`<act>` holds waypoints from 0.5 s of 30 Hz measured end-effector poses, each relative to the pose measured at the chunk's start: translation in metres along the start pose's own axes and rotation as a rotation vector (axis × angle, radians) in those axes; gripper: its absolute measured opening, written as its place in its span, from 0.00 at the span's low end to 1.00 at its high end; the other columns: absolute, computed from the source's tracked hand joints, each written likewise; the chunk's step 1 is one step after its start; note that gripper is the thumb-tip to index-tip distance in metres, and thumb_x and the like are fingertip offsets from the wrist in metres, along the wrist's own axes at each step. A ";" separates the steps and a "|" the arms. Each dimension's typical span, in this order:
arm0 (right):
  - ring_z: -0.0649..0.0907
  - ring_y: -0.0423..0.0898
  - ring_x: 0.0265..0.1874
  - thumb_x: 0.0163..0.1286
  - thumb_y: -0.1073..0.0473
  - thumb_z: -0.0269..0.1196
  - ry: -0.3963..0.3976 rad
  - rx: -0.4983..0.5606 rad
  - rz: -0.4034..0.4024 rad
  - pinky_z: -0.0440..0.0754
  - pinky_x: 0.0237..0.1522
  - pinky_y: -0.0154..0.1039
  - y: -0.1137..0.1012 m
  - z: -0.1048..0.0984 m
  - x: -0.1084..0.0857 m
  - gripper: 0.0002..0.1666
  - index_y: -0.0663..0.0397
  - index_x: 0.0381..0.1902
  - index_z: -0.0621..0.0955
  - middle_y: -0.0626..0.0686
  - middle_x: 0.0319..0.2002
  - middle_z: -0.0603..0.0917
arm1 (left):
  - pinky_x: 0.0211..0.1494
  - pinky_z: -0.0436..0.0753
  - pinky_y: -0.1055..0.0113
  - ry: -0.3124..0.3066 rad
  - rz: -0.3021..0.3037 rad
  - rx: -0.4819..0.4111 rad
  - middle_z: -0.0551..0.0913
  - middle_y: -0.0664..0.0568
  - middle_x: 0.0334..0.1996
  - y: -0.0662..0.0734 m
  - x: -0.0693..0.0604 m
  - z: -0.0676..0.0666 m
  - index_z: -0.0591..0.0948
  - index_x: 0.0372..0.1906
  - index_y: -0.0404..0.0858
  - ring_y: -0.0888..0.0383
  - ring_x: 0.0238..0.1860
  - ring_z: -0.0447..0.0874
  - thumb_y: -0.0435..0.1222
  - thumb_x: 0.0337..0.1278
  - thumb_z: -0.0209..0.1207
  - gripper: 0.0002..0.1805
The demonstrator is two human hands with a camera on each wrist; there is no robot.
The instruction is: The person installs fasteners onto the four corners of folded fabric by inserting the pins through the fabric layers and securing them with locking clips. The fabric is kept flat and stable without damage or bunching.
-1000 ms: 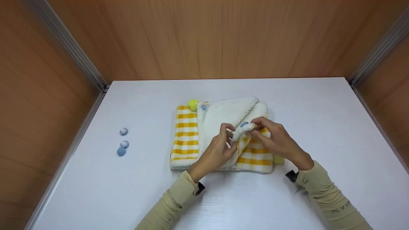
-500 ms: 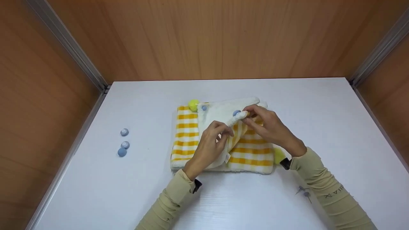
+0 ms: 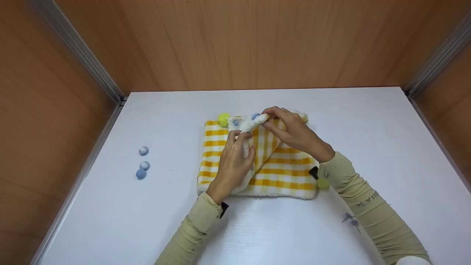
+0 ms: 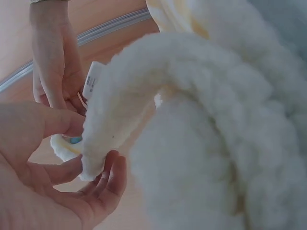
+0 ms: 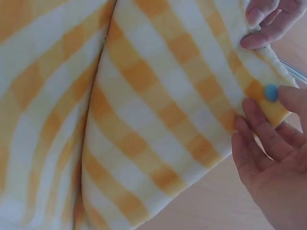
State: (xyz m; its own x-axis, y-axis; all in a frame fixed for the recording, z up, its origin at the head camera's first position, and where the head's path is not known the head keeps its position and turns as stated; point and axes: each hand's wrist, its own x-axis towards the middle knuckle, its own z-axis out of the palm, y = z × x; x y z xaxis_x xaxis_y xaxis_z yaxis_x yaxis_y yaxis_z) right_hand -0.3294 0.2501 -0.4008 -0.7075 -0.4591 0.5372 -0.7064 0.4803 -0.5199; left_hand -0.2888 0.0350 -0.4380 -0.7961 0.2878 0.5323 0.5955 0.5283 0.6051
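Note:
A yellow-and-white checked blanket (image 3: 283, 180) with a white fleece lining lies folded on the table. Its upper layer is lifted and folds over toward the left. My right hand (image 3: 294, 130) pinches a corner of that layer, close to a blue round button (image 3: 255, 116); in the right wrist view a blue button (image 5: 271, 93) sits by the thumb. My left hand (image 3: 233, 162) pinches the edge of the same layer, nearer me; the left wrist view shows the fleece edge (image 4: 96, 158) between thumb and fingers. Another blue button (image 3: 236, 123) is on the far left fleece corner.
Several blue round caps (image 3: 141, 174) lie on the table (image 3: 92, 221) to the left. Two blue-headed pins (image 3: 354, 223) lie beside the right sleeve. Yellow pompoms (image 3: 223, 119) stick out at the blanket's corners. Wood panels (image 3: 235, 44) close the back and sides.
Both hands have moved left and away from me, carrying the fleece edge and its blue button toward the far left corner. More of the layer's checked side now shows.

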 end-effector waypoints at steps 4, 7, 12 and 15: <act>0.83 0.48 0.47 0.77 0.59 0.63 -0.022 -0.011 -0.002 0.81 0.53 0.49 0.003 0.007 0.012 0.19 0.62 0.60 0.78 0.54 0.51 0.85 | 0.33 0.80 0.60 0.007 -0.002 0.081 0.72 0.37 0.56 -0.003 0.000 0.000 0.77 0.58 0.29 0.51 0.33 0.76 0.30 0.63 0.67 0.21; 0.83 0.49 0.47 0.78 0.59 0.62 -0.050 -0.009 0.006 0.81 0.52 0.48 0.007 0.015 0.019 0.19 0.63 0.61 0.77 0.54 0.52 0.85 | 0.35 0.82 0.57 -0.022 -0.023 0.128 0.70 0.33 0.60 -0.006 -0.002 -0.001 0.73 0.62 0.27 0.46 0.38 0.78 0.31 0.64 0.67 0.26; 0.83 0.50 0.45 0.79 0.60 0.60 -0.098 0.002 0.029 0.81 0.48 0.47 0.016 0.031 0.028 0.19 0.63 0.62 0.76 0.56 0.49 0.84 | 0.47 0.85 0.53 -0.067 -0.039 0.181 0.65 0.28 0.66 -0.012 -0.006 0.000 0.66 0.69 0.22 0.39 0.54 0.77 0.37 0.67 0.67 0.35; 0.84 0.51 0.46 0.79 0.60 0.59 -0.129 0.011 0.051 0.81 0.50 0.46 0.022 0.041 0.033 0.20 0.64 0.63 0.76 0.57 0.48 0.84 | 0.58 0.82 0.50 -0.096 -0.036 0.212 0.61 0.24 0.69 -0.016 -0.009 0.001 0.61 0.72 0.18 0.35 0.63 0.73 0.45 0.69 0.66 0.44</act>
State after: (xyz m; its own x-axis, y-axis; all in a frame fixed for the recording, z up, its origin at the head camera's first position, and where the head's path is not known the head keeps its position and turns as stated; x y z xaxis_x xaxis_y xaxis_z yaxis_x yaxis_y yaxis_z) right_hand -0.3694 0.2150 -0.4218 -0.7386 -0.5269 0.4205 -0.6692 0.4972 -0.5522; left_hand -0.2919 0.0248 -0.4533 -0.8292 0.3345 0.4478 0.5386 0.6926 0.4798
